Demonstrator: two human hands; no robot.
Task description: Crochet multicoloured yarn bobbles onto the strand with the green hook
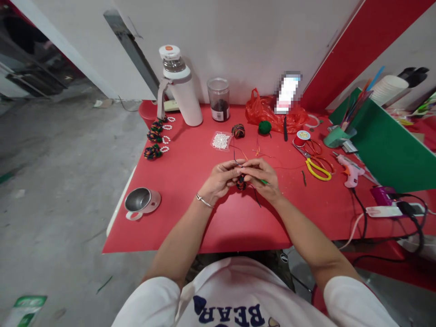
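multicoloured yarn piece pinched between fingertips of left hand and right hand, equally near; bulk hung torso-side, long axis unclear; green tool gripped in right.

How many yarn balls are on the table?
2: a dark multicoloured ball just right of the bead packet, and a green ball in front of the red bag. Any inside the bag would be hidden.

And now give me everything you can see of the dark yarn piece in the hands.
The dark yarn piece is small, bunched and soft-looking, with orange flecks. The left hand and right hand pinch around its upper edge, hiding part of it. It shows over the red table, contact unclear. A dark strand trails near its right side.
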